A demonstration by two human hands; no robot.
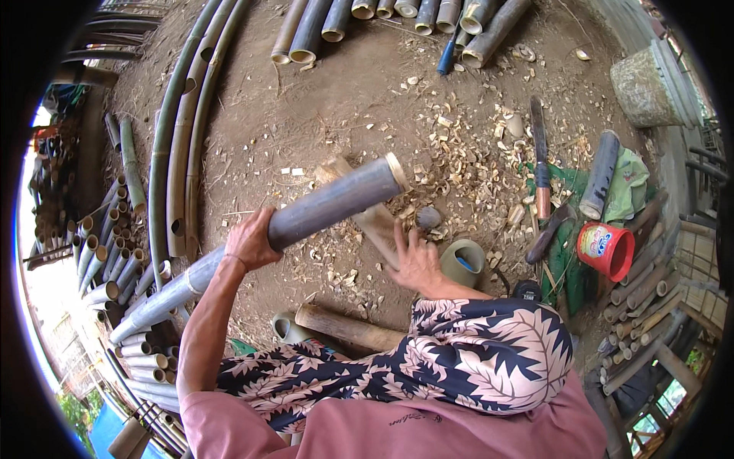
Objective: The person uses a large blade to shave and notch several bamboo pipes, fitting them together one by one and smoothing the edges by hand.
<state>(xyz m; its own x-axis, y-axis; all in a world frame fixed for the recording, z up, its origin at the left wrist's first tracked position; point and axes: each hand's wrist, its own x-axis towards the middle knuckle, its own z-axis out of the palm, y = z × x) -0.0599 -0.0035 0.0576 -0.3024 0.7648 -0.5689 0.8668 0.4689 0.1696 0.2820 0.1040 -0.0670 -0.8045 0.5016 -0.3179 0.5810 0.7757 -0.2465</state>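
Observation:
My left hand is wrapped round the middle of a long grey bamboo pole. The pole slants up to the right, its pale cut end raised over the ground. Just below that end, my right hand has its fingers spread and holds nothing. It is beside a pale, blurred piece of wood that passes under the pole; whether they touch I cannot tell. A small dark round piece lies by the fingertips. An olive-green, round-mouthed hollow thing is close to my right wrist.
Pale chips litter the dirt. To the right lie a long-bladed knife, a short bamboo tube and a red tub, with a dirty bucket beyond. Cut bamboo lines the far side; long poles lie left.

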